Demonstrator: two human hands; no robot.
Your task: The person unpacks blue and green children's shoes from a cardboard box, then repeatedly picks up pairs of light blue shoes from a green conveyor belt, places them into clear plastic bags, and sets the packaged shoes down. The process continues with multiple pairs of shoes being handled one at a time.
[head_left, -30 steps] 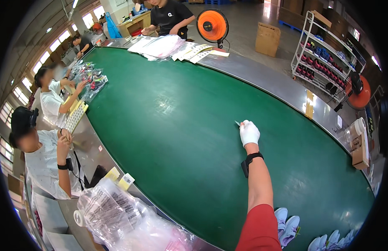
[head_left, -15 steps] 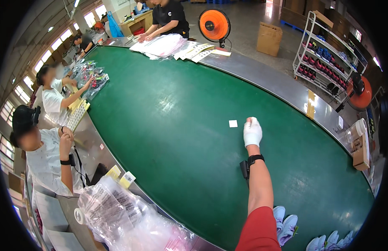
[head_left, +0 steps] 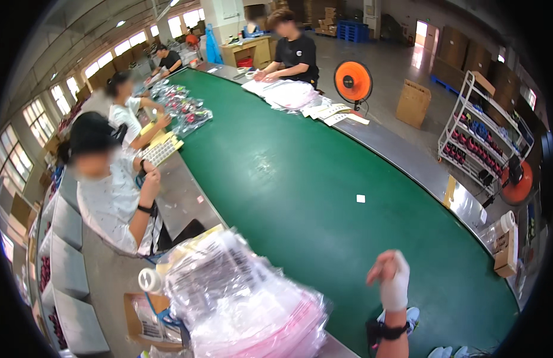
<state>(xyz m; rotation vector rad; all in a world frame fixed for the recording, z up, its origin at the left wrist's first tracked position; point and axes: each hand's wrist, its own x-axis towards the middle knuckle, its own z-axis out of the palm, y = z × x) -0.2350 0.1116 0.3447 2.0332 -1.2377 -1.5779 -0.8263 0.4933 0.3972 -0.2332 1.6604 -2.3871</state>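
My right hand [head_left: 389,279], with white wrapping over its back and palm, hovers above the near part of the green belt [head_left: 276,209]. Its bare fingertips are loosely bent and apart, somewhat blurred, with nothing visible between them. A dark strap circles the wrist. Beside that wrist, partly hidden by it, is a pale sneaker [head_left: 413,316]; more light sneakers [head_left: 446,352] are cut off at the lower edge. Farther up the belt lies a small white square [head_left: 360,198], apart from the hand. My left hand is out of view.
A heap of clear plastic bags [head_left: 246,298] covers the near left side table. Co-workers stand along the left and far edges, near bagged goods [head_left: 184,110] and sticker sheets [head_left: 157,150]. An orange fan [head_left: 353,82] and shoe rack [head_left: 482,134] stand beyond the right rail.
My right hand has drawn back from beside the white square toward the sneakers, its fingers loosening. The whole view has shifted, bringing more of the plastic bags and left side into sight.
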